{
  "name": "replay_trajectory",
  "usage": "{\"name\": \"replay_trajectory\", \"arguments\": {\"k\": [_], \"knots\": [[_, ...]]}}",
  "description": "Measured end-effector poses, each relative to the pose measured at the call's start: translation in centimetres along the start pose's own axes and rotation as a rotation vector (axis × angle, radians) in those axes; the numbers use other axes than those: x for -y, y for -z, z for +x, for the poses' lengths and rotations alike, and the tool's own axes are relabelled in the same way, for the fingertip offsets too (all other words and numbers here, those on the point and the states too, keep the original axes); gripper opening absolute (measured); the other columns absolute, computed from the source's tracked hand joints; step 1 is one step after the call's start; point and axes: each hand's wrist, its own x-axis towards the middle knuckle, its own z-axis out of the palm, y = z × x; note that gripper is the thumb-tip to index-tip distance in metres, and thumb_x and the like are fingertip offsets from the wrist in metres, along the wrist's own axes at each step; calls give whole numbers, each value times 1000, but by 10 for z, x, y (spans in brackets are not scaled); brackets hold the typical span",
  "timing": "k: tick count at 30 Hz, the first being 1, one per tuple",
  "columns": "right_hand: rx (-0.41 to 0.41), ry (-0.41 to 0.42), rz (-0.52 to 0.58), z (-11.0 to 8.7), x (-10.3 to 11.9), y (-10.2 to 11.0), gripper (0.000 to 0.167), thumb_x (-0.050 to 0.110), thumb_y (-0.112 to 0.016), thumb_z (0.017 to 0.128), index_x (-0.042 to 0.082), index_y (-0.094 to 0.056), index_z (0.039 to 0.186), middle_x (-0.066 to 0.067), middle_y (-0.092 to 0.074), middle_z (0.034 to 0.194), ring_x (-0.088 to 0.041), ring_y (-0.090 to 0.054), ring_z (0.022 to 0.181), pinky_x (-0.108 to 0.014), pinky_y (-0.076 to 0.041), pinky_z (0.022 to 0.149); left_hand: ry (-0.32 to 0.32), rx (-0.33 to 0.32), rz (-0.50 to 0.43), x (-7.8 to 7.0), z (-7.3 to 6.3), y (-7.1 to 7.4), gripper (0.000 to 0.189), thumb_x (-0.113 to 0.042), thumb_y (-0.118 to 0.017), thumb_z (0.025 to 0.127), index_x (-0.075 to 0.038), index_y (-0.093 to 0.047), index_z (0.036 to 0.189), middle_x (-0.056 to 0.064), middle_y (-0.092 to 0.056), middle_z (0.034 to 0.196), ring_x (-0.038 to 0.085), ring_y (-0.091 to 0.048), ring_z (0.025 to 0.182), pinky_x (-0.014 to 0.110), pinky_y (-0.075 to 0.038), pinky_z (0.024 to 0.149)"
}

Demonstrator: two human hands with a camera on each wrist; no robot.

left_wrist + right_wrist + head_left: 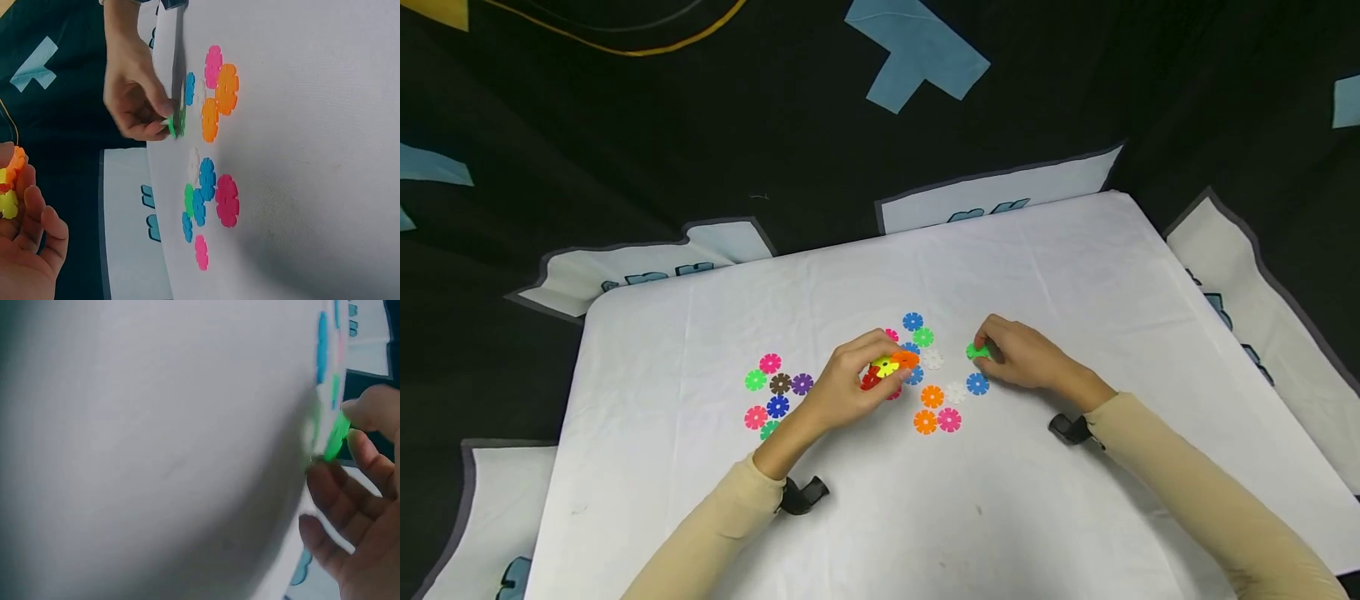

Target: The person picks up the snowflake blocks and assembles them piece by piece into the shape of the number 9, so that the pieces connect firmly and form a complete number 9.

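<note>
My left hand (838, 383) holds several notched plastic discs above the table; a yellow disc (886, 365), an orange disc (906, 359) and a red disc (869, 380) show between its thumb and fingers. Whether they are joined is hard to tell. Off to the right, my right hand (1028, 354) pinches a green notched disc (976, 352) by its edge. The right wrist view shows that green disc (338, 436) tilted between thumb and index finger, close to the cloth. A blue disc (977, 384) lies just in front of the right hand.
More discs lie flat between the hands, among them an orange disc (926, 422), a pink disc (950, 419) and a white disc (955, 392). Left of the left hand is another group with a brown disc (780, 383). A white cloth covers the table (1000, 508).
</note>
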Motion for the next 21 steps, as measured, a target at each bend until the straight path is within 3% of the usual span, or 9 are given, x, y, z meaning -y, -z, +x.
{"name": "replay_trajectory", "arguments": {"k": [4, 11, 16, 21], "knots": [[-71, 63, 121, -1, 21, 6, 35, 12, -77, 82, 4, -62, 113, -2, -57, 97, -9, -50, 76, -24, -48, 66, 4, 5, 16, 0, 0, -2, 23, -7, -74, 86, -4, -65, 106, 3, -64, 93, 13, -60, 87, 26, -55, 81], [-257, 329, 327, 2, 65, 19, 37, 0, -79, 75, 5, -65, 109, -4, -59, 104, -13, -55, 75, -30, -52, 65, -65, -58, 65, 2, 0, -7, 25, -4, -74, 85, -7, -64, 108, 4, -63, 93, 13, -56, 77, 25, -52, 69], [-275, 363, 370, 2, 80, 22, 44, -4, -79, 74, 4, -60, 112, 0, -66, 87, -9, -58, 64, -25, -52, 72, -100, -79, 67, 3, 1, -11, 25, 0, -72, 85, -7, -64, 108, 4, -63, 88, 12, -51, 69, 24, -48, 60], [-285, 379, 372, 1, 86, 23, 46, -4, -79, 74, 3, -57, 113, 3, -62, 72, -5, -56, 61, -25, -53, 78, -111, -84, 24, 0, 1, -12, 28, 1, -72, 85, -5, -62, 110, 6, -64, 93, 12, -49, 68, 23, -46, 59]]}}
